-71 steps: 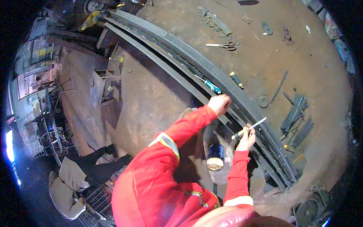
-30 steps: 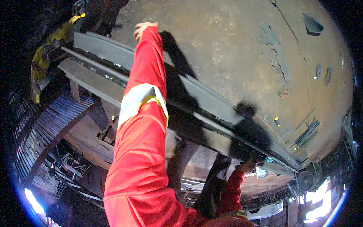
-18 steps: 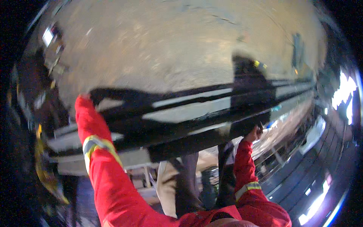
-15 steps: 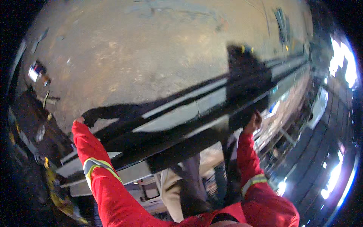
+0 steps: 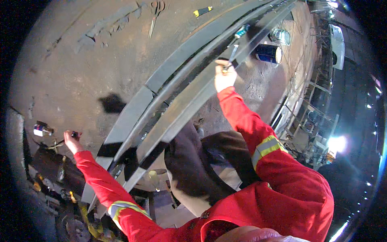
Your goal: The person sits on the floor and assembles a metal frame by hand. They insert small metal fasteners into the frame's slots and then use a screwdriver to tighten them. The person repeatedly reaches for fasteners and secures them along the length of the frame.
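A long grey metal profile (image 5: 189, 96) with a channel along it runs diagonally before me; the lens makes it look bowed. Over its near edge, my right hand (image 5: 225, 77) is closed around a slim tool (image 5: 233, 52) with a flat silvery end and a dark part at the fingers. I cannot tell its exact kind. Off to the far left, beyond the profile's end, my left hand (image 5: 71, 142) is closed on a small dark red and black object (image 5: 75, 134), mostly hidden by the fingers. A small teal and white container (image 5: 242, 31) sits on the profile past my right hand.
Scissors (image 5: 156, 16) and a yellow and black handled tool (image 5: 202, 11) lie on the brown surface beyond. A dark blue can (image 5: 268, 53) and a clear tub (image 5: 279, 36) stand right of the profile. Clutter and a yellow strap (image 5: 90, 222) fill the lower left; metal frames stand at right.
My view has turned, and the profile now slants more steeply. My right hand has reached forward over it, the slim tool now visible. My left hand sits lower, beyond the profile's end.
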The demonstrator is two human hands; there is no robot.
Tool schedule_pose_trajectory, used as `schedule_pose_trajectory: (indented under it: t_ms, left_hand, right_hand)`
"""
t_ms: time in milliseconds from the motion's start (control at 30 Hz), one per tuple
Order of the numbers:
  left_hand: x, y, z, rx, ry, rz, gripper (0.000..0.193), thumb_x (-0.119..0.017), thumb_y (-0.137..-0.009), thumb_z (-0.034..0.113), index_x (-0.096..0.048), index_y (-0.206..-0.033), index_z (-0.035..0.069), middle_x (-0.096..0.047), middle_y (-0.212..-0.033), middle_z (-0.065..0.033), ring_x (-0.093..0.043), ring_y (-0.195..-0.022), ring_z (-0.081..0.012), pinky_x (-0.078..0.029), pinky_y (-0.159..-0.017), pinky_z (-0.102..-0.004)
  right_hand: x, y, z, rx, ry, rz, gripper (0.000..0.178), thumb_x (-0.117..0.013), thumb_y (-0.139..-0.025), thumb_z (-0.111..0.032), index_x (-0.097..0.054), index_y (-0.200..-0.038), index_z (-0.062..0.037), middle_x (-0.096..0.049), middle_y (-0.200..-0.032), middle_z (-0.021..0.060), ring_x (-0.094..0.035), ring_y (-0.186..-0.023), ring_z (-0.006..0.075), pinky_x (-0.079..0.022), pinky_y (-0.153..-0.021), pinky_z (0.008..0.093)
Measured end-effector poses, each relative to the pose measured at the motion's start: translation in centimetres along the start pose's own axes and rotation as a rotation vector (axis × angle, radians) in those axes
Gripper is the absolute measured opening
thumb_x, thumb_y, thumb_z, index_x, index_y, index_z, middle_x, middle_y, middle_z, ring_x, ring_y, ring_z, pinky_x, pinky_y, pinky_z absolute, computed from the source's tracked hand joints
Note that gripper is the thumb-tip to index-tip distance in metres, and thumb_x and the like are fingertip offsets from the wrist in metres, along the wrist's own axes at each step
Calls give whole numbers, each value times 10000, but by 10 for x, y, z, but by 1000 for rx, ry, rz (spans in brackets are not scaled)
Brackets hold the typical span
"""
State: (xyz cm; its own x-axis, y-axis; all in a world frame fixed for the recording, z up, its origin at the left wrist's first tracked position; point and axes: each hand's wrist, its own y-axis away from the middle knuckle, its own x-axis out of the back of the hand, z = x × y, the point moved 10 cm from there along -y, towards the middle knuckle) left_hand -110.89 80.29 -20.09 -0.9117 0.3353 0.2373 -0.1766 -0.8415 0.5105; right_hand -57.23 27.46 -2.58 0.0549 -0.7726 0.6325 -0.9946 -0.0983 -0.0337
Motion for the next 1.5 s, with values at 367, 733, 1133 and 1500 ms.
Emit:
schedule_pose_trajectory:
  t_ms: [367,733,1133,1500]
  left_hand:
    - [-319,463,193,375,655,-466,280,-535,-882,345,-486,-732,115,-492,-632,-19,-454,-522,-115,-353,-434,-232]
    - [-412,572,166,448,312,-307,29,-599,-833,94,-583,-853,83,-570,-742,-17,-519,-597,-121,-420,-516,-261]
    - [-684,512,255,451,283,-240,207,-593,-775,-67,-516,-923,56,-613,-891,-102,-608,-719,-205,-505,-665,-302]
    - [-859,513,314,382,-151,-582,342,-507,-896,113,-426,-1216,26,-635,-879,-132,-571,-580,-113,-386,-467,-201]
  right_hand:
    - [85,70,-14,-535,-354,-193,189,-598,-829,-214,-571,-874,-32,-561,-694,121,-541,-576,237,-449,-554,359]
    - [116,-133,-3,-929,-704,-196,290,-784,-650,-171,-621,-830,-12,-616,-669,62,-565,-506,146,-435,-410,297]
    - [92,-315,109,-1092,-17,-344,396,-806,-642,-246,-602,-894,-18,-653,-881,139,-661,-743,262,-557,-598,371]
    - [186,-340,189,-485,293,-1220,280,-550,-758,-275,-640,-794,-12,-625,-791,230,-644,-773,337,-501,-678,431]
